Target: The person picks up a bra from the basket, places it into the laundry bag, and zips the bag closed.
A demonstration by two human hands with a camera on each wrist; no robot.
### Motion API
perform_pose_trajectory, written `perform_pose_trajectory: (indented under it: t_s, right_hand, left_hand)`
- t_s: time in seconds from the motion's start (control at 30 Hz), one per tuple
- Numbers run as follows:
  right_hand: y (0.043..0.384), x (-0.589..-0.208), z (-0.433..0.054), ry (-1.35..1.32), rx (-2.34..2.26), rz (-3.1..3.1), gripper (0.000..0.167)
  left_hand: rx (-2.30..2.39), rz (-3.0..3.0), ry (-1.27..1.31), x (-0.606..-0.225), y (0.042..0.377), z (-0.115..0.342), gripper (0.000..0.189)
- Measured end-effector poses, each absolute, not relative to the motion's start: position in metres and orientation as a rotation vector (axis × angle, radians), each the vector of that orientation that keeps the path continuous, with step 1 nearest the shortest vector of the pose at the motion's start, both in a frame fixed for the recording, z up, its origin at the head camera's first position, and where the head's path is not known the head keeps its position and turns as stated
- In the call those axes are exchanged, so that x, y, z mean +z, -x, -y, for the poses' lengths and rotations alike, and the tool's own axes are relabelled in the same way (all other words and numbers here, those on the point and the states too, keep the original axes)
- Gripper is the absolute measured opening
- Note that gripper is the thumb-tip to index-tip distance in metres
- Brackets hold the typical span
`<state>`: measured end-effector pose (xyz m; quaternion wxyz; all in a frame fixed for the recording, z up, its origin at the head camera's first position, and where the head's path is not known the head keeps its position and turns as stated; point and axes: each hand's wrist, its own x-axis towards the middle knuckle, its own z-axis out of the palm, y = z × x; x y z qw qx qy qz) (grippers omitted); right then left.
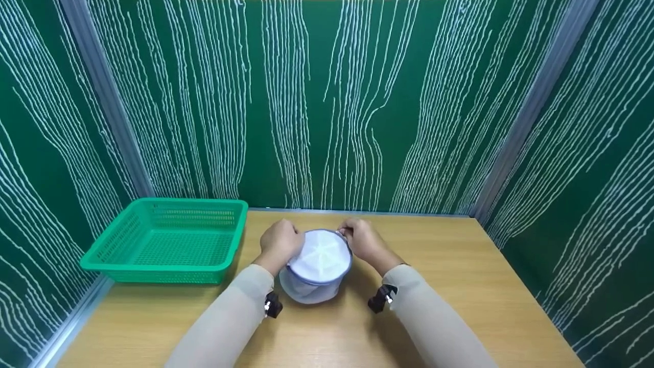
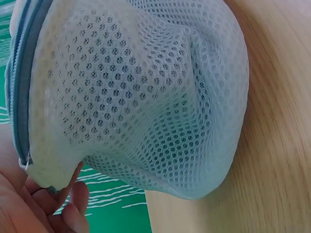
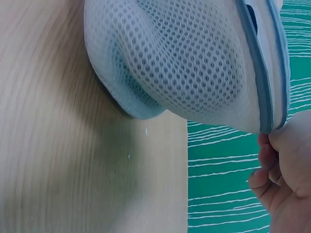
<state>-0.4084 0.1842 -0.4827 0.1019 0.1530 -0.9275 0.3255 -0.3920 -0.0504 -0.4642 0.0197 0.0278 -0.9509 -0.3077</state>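
Note:
A white mesh laundry bag (image 1: 316, 289) with a blue-grey zipper band round its top stands on the table between both hands. Its pale round top (image 1: 322, 255) faces up. My left hand (image 1: 281, 241) pinches the left side of the rim; in the left wrist view its fingers (image 2: 46, 199) curl at the end of the zipper band. On the right side, my right hand (image 1: 365, 240) pinches the edge by the zipper (image 3: 262, 73). There the two blue bands stand apart with a dark gap between them. The mesh side sags in folds. Its inside is hidden.
At the left of the wooden table (image 1: 439, 266) stands a green plastic basket (image 1: 168, 273) with slotted walls. Green panels (image 1: 398, 153) with white wavy lines rise behind and at both sides, joined by grey metal posts (image 1: 531, 112).

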Motion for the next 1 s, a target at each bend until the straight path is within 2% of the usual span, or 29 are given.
perform_pose_trajectory:
  t_s: [0.3, 0.67, 1.0]
  right_hand:
    - [0.408, -0.483, -0.178, -0.465, 0.945, 2.699, 0.014]
    - [0.407, -0.48, -0.173, -0.549, 0.97, 2.669, 0.015]
    - [0.407, -0.479, -0.172, -0.549, 0.947, 2.683, 0.014]
  left_hand:
    - [-0.951, 2.89, 0.082, -0.461, 0.393, 0.031, 0.027]
    - [-0.894, 2.866, 0.195, -0.455, 0.394, 0.007, 0.017]
    - [-0.892, 2.869, 0.152, -0.46, 0.396, 0.009, 0.017]
